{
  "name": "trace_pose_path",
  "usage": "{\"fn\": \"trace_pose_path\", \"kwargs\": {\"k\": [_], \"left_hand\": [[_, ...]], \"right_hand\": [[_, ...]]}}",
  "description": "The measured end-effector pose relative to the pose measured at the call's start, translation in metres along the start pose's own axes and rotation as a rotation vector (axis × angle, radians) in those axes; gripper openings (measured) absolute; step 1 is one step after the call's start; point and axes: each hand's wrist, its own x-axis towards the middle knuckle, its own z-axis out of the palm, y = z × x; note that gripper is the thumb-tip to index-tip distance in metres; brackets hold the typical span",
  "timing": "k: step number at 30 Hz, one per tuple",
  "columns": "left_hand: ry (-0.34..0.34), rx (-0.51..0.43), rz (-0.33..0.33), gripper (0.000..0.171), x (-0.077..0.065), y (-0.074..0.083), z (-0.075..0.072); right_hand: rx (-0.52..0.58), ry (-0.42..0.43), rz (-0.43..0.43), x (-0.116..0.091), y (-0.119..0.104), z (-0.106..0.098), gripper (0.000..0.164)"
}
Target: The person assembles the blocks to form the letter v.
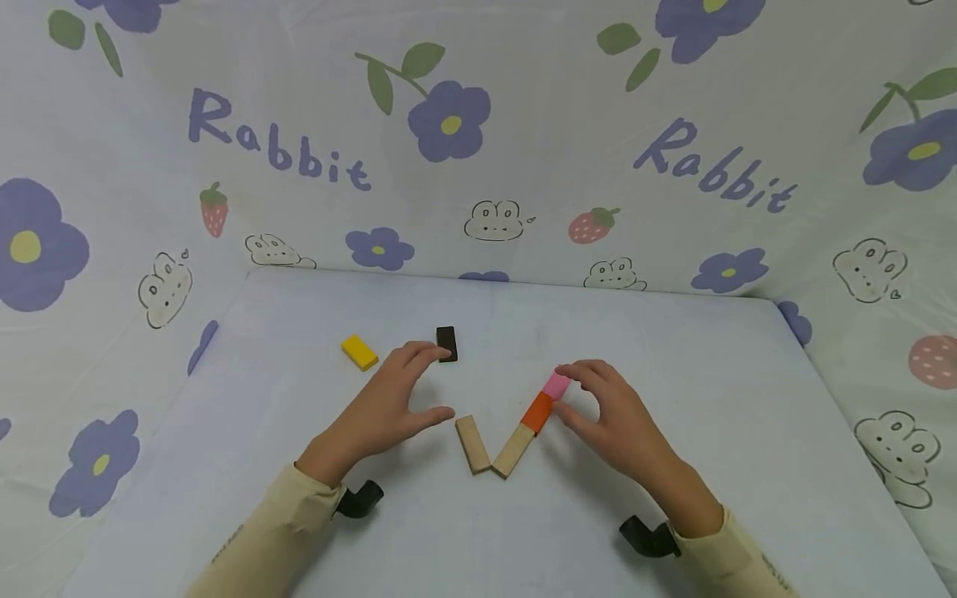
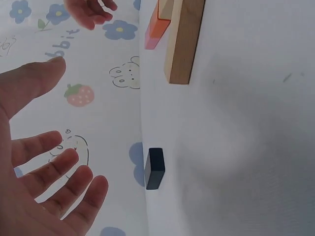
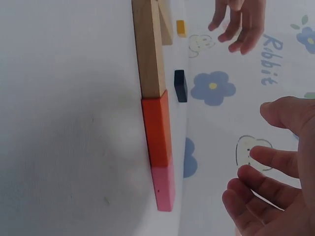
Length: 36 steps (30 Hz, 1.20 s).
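Observation:
Two plain wooden blocks form a V on the white table: the left wooden block (image 1: 473, 445) and the right wooden block (image 1: 512, 451), their near ends close together. An orange block (image 1: 537, 412) continues the right arm of the V, with a pink block (image 1: 557, 384) at its far end. My right hand (image 1: 615, 415) hovers beside the orange and pink blocks, fingers spread and loosely bent, holding nothing. Over the table left of the V is my left hand (image 1: 389, 403), thumb and fingers apart, also holding nothing. Beyond its fingertips lies a black block (image 1: 446, 344).
A yellow block (image 1: 360, 353) lies at the back left of the white table (image 1: 673, 349). Behind and beside the table hangs a cloth (image 1: 538, 124) printed with flowers and rabbits. Black wrist devices (image 1: 360, 499) sit at both cuffs.

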Motion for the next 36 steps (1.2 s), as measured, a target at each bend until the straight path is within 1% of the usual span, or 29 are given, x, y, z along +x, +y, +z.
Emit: {"fn": "trace_pose_path", "kwargs": {"k": [5,9,13,22,30,36], "left_hand": [[0.000,-0.034,-0.040,0.077,0.003,-0.006,-0.004],[0.011,-0.069,-0.044,0.078,0.008,-0.011,-0.006],[0.018,-0.104,-0.048,0.078,0.015,-0.017,-0.007],[0.022,-0.174,-0.090,0.078,0.026,-0.024,-0.006],[0.023,-0.214,-0.120,0.077,0.033,-0.032,-0.004],[0.026,-0.218,-0.137,0.076,0.040,-0.040,-0.005]], "right_hand": [[0.028,-0.007,-0.039,-0.003,-0.008,0.003,0.046],[0.048,-0.015,-0.067,-0.005,-0.014,0.008,0.043],[0.054,-0.030,-0.093,-0.008,-0.019,0.013,0.042],[0.038,-0.084,-0.141,-0.019,-0.033,0.028,0.045],[0.049,-0.162,-0.186,-0.030,-0.042,0.046,0.042],[0.055,-0.181,-0.210,-0.034,-0.044,0.053,0.040]]}}
